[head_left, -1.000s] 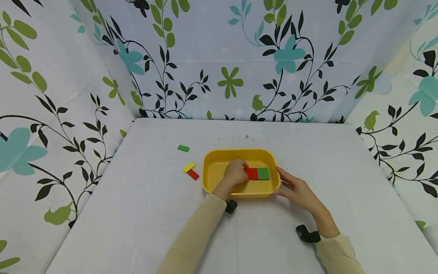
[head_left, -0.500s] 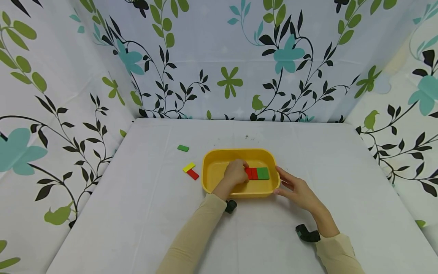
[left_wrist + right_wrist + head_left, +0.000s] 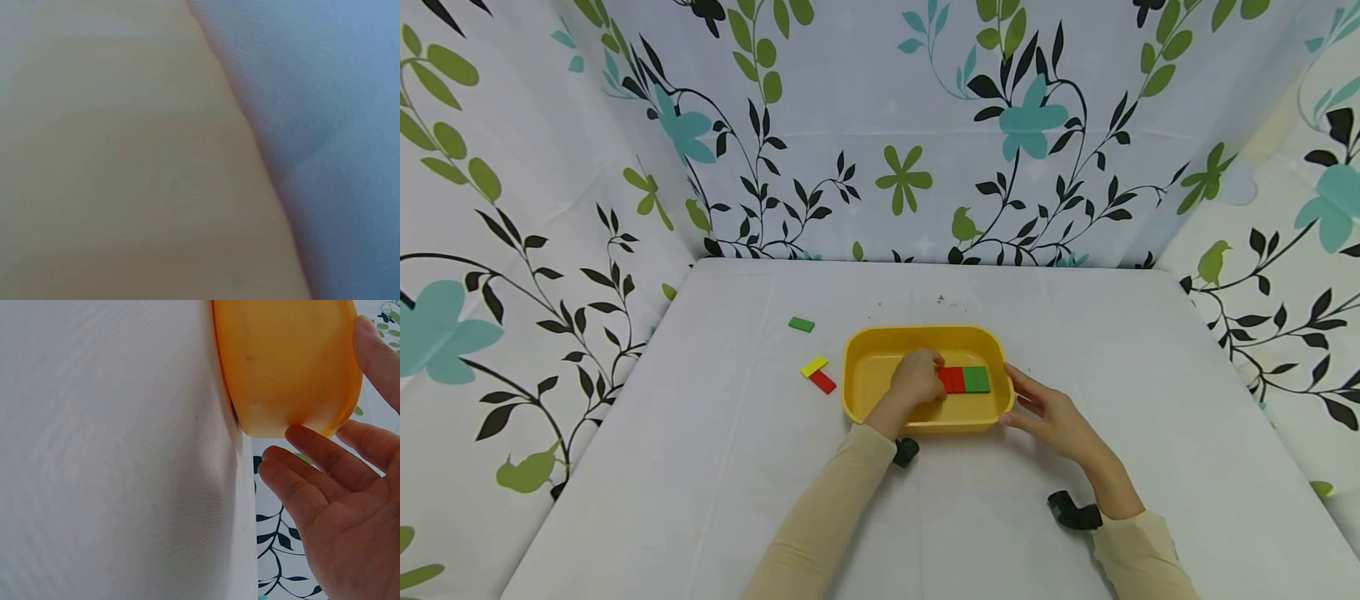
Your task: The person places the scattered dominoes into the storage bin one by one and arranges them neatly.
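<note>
Your head view is bright and evenly lit, with soft shadows on the white tablecloth [image 3: 970, 533] beside your right hand [image 3: 1052, 421]. The patterned curtain [image 3: 838, 108] turns cooler and bluish across the upper middle, with a warm patch at upper right. Your left wrist view is dim and heavily out of focus: a tan surface [image 3: 137, 156] at left is too blurred for you to identify, beside bluish cloth [image 3: 344, 162]. In your right wrist view the yellow tray [image 3: 294, 369] glows orange at upper right, while grey shading darkens the tablecloth near centre.
</note>
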### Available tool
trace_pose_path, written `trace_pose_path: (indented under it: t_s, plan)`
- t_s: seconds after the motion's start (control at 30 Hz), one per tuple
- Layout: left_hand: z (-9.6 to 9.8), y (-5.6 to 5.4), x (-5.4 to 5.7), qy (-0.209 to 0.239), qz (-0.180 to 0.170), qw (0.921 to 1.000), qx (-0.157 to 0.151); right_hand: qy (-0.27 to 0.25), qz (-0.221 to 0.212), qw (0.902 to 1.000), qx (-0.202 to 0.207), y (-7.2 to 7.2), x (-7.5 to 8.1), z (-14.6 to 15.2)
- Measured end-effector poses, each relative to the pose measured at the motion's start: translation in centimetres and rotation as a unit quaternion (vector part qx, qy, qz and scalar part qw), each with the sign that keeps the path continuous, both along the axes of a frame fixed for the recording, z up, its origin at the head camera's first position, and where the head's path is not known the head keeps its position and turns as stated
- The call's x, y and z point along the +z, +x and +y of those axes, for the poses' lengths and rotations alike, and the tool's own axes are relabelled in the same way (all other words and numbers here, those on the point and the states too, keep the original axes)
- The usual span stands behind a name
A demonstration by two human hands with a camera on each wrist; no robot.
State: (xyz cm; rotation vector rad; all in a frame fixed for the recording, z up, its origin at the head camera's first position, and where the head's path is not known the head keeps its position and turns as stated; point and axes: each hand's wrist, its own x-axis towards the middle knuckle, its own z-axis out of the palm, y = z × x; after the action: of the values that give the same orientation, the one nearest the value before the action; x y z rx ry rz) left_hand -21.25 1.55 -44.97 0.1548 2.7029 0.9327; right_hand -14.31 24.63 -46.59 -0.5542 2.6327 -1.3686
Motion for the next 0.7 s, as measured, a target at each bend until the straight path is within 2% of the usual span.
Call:
trace_pose_path:
  t_s: [0.17, 0.23, 0.3, 0.4, 0.47, 0.53, 0.6, 0.7]
  plan:
    - [-0.1, 0.1, 0.0, -0.002, 0.008, 1.0000, 0.000, 0.000, -0.001, 1.0000, 0.000, 0.0, -0.1, 0.0]
    - [-0.1, 0.1, 0.0, 0.002, 0.019, 0.9998, 0.009, -0.002, -0.002, 1.0000, 0.000, 0.0, -0.1, 0.0]
    - [-0.2, 0.2, 0.3, 0.018, 0.034, 0.9990, 0.024, -0.002, -0.004, 1.0000, -0.001, 0.0, -0.1, 0.0]
    - [-0.5, 0.4, 1.0, 0.073, 0.064, 0.9945, 0.040, -0.005, -0.004, 1.0000, 0.001, 0.0, -0.1, 0.0]
    - [-1.1, 0.7, 1.8, 0.120, 0.093, 0.9879, 0.033, -0.007, -0.002, 1.0000, 0.002, 0.0, -0.2, 0.1]
    - [-1.9, 1.2, 2.7, 0.168, 0.123, 0.9779, 0.017, -0.007, 0.000, 1.0000, 0.002, 0.0, -0.2, 0.1]
    - [-3.1, 1.8, 3.9, 0.212, 0.156, 0.9648, 0.000, -0.006, 0.001, 1.0000, 0.002, 0.0, -0.2, 0.0]
    - [-5.1, 2.4, 5.2, 0.260, 0.204, 0.9437, 0.007, -0.004, 0.003, 1.0000, 0.000, 0.0, -0.1, 0.0]
